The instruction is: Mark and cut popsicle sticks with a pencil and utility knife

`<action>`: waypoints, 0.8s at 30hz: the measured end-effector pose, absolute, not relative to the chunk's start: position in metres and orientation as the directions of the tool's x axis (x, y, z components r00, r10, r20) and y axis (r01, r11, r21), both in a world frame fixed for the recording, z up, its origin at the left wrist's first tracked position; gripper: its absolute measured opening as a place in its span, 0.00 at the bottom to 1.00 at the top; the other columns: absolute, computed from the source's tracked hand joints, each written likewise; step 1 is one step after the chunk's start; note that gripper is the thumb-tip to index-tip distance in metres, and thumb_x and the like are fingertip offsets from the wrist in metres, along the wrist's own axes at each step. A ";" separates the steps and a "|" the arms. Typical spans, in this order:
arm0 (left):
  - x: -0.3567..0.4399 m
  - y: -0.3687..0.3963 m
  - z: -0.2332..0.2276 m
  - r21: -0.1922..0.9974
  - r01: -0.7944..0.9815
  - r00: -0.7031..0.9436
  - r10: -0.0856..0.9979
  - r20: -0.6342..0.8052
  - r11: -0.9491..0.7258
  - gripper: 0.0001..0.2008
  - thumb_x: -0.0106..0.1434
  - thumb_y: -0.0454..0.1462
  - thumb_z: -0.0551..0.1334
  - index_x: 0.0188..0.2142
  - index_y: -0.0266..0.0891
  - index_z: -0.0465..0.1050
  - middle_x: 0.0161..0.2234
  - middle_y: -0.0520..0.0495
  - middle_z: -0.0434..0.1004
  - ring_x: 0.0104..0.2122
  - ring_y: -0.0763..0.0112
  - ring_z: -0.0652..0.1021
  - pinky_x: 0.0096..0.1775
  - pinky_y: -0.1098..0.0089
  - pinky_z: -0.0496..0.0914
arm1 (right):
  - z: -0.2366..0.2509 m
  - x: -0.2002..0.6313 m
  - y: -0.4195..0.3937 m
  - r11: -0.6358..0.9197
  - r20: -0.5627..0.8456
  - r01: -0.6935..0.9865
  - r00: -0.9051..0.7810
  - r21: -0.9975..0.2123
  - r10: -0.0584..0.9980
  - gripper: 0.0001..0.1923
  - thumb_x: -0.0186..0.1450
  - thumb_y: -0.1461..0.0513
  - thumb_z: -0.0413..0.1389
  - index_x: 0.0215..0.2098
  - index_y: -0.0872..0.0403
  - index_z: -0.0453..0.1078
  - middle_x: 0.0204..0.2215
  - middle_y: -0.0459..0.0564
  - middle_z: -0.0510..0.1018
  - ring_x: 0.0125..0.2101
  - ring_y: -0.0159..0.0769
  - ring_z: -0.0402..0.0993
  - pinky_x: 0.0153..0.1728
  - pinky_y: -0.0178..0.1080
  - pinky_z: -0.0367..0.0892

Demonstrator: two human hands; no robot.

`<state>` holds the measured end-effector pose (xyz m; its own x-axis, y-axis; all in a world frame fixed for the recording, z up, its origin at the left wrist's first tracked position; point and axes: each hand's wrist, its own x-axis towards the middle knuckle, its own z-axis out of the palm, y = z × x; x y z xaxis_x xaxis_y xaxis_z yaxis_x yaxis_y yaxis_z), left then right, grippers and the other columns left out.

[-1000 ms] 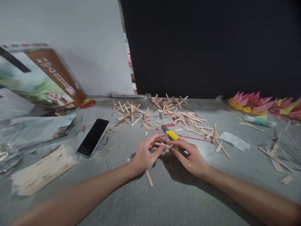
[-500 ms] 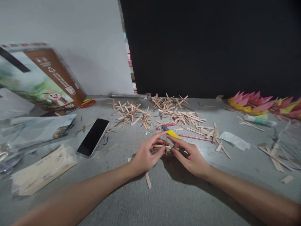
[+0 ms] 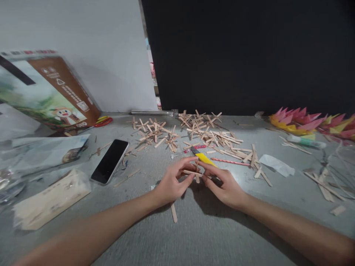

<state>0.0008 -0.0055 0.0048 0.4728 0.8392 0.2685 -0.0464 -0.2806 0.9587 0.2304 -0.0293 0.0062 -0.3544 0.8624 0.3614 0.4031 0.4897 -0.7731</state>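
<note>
Between my two hands are crossed wooden craft sticks (image 3: 197,178), one lying roughly level and another running through it upright. My left hand (image 3: 174,180) grips them from the left, its index finger at the top and thumb lower down. From the right, my right hand (image 3: 224,184) pinches the same sticks with finger and thumb. Where the sticks meet is partly hidden by my fingers. A loose craft stick (image 3: 173,213) lies on the table just below my left hand. Right behind my fingertips rests a yellow utility knife (image 3: 204,159).
Behind the hands spreads a pile of craft sticks (image 3: 155,132), many joined in crosses. A phone (image 3: 110,162) and a plastic-wrapped packet (image 3: 52,199) lie left. A red pencil (image 3: 230,162), white paper scrap (image 3: 277,165), glue stick (image 3: 306,141) and pink-yellow paper petals (image 3: 296,122) are right.
The sticks have turned slightly between my fingers: the upright one now shows more of its broad face at the bottom. Both hands stay in nearly the same place.
</note>
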 end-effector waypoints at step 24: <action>0.000 -0.007 0.012 0.987 -0.062 0.523 0.837 0.160 -0.150 0.25 0.74 0.40 0.65 0.67 0.42 0.66 0.50 0.40 0.78 0.42 0.64 0.86 0.46 0.63 0.81 | 0.006 0.231 -0.031 0.503 0.359 0.397 -0.384 -0.768 0.851 0.23 0.76 0.61 0.53 0.68 0.54 0.71 0.32 0.47 0.83 0.32 0.34 0.80 0.40 0.36 0.75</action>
<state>-0.0002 -0.0071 0.0124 0.5233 0.8370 0.1603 -0.0617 -0.1504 0.9867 0.2306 -0.0309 0.0060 -0.3838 0.8506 0.3594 0.3968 0.5034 -0.7676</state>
